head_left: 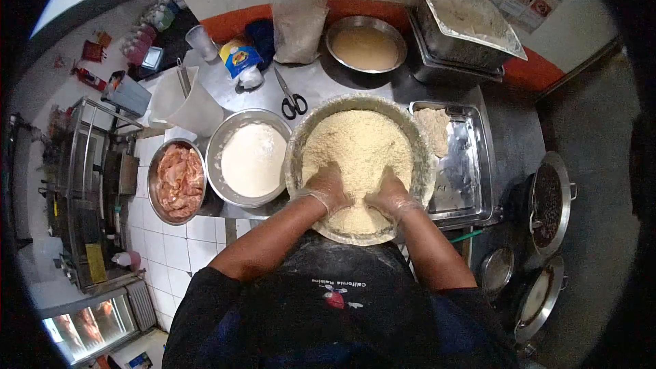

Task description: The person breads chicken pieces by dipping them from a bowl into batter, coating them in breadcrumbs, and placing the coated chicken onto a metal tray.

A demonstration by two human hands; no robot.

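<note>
Both hands wear clear plastic gloves and are sunk in a large metal bowl (294, 164) of pale yellow breadcrumbs (359, 137). My left hand (329, 188) is in the crumbs at the left of the bowl, my right hand (388, 191) at the right, a short gap between them. The crumbs cover the fingers of both, so anything beneath is hidden. Just left stands a bowl (213, 164) of creamy white batter (253, 160), then a smaller bowl (152, 188) of raw meat pieces (179, 181). On the right, a breaded piece (433, 130) lies in a metal tray (486, 164).
Black-handled scissors (292, 100) lie behind the bowls. A white pitcher (179, 99), a plastic bag (297, 31), a bowl of cloudy liquid (367, 44) and stacked metal pans (465, 34) line the back. Large pans (550, 205) stand lower at the right.
</note>
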